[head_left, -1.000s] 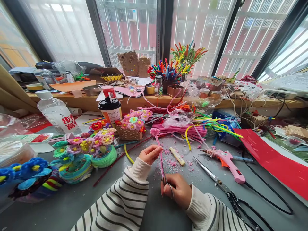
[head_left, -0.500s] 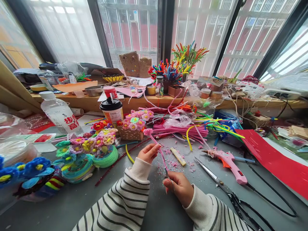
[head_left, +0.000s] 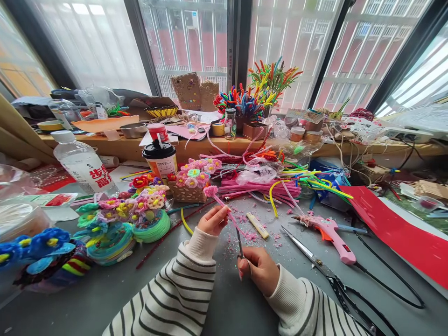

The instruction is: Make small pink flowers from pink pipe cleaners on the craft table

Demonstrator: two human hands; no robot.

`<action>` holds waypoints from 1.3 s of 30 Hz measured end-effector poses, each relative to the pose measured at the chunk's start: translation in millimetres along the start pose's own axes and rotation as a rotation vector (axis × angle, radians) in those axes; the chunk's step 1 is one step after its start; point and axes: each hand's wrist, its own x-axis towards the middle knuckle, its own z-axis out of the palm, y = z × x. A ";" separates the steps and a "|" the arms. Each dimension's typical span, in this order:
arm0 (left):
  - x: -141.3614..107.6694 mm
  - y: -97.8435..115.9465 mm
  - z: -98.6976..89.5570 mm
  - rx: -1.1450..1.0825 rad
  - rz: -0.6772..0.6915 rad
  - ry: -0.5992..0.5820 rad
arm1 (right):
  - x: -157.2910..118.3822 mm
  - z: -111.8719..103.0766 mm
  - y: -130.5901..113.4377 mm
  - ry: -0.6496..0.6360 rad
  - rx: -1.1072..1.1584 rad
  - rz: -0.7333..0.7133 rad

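My left hand (head_left: pixel 213 220) pinches a pink pipe cleaner (head_left: pixel 220 199) whose upper end is a fluffy curled tip. The lower part of its stem slants down to the right, past my fingers. In my right hand (head_left: pixel 259 269) is a small pair of scissors (head_left: pixel 239 242), blades pointing up beside the stem; the fingers cover the handles. Whether the blades touch the stem I cannot tell. Pink fuzz clippings (head_left: pixel 250 235) lie scattered on the grey table under the stem. Just to the right rests a pale yellow lighter (head_left: pixel 257 225).
Large scissors (head_left: pixel 317 261) and a pink glue gun (head_left: pixel 332 235) with a black cord lie at right. A bundle of pink pipe cleaners (head_left: pixel 259 188) lies behind. Pipe-cleaner flower pots (head_left: pixel 150 226), a lidded cup (head_left: pixel 160 161) and a water bottle (head_left: pixel 86 163) stand at left.
The scissor blades have come apart from the stem's lower end and now point further up. The view has shifted slightly; my left hand keeps hold of the pink pipe cleaner.
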 end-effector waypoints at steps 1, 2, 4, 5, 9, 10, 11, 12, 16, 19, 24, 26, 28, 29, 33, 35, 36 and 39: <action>-0.5 0.0 -0.1 -0.004 0.004 -0.024 | -0.5 0.1 0.3 -0.007 0.009 -0.017; -0.9 0.0 0.0 -0.008 0.008 -0.044 | -0.9 0.1 0.4 -0.010 0.017 -0.030; -1.9 -0.1 0.3 -0.003 0.001 -0.071 | -1.5 0.1 -0.1 -0.019 0.034 -0.043; -2.4 -0.2 0.6 0.007 -0.007 -0.083 | -1.7 0.0 -0.6 -0.029 0.036 -0.046; -3.9 -1.1 2.0 0.049 -0.033 -0.142 | -2.0 0.0 -2.9 -0.087 -0.018 -0.073; -4.2 -1.5 2.3 0.060 -0.037 -0.153 | -2.1 0.1 -3.2 -0.095 -0.037 -0.079; -4.5 -2.0 2.5 0.075 -0.042 -0.162 | -2.2 0.1 -3.4 -0.098 -0.052 -0.085; -4.6 -2.5 2.6 0.094 -0.047 -0.170 | -2.3 0.1 -3.3 -0.099 -0.062 -0.089; -4.8 -4.8 2.1 0.172 -0.031 -0.183 | -2.4 -0.2 -1.0 -0.076 -0.093 -0.071; -4.8 -5.4 1.6 0.207 0.023 -0.175 | -1.9 -0.7 1.3 -0.028 -0.146 -0.046; -4.9 -4.3 1.4 0.176 0.051 -0.145 | -0.3 -0.9 -0.5 0.069 -0.199 -0.019; -4.3 -3.9 1.2 0.149 0.049 -0.119 | 0.5 -0.5 -1.9 0.097 -0.176 0.002; -3.3 -3.7 1.0 0.132 0.040 -0.093 | 1.3 0.0 -2.3 0.119 -0.149 0.016; -2.9 -3.7 0.9 0.126 0.039 -0.084 | 1.5 0.2 -2.0 0.128 -0.142 0.019; -3.3 -3.8 0.9 0.116 0.047 -0.085 | 0.7 1.2 0.2 0.115 -0.136 0.006; -4.5 -3.7 0.7 0.119 0.049 -0.104 | -0.5 1.8 0.5 0.079 -0.130 0.000; -5.0 -3.6 0.6 0.124 0.046 -0.118 | -1.1 2.0 0.4 0.060 -0.129 0.000; -5.2 -4.2 -0.2 0.149 0.038 -0.159 | -2.2 2.1 -0.9 0.021 -0.140 -0.011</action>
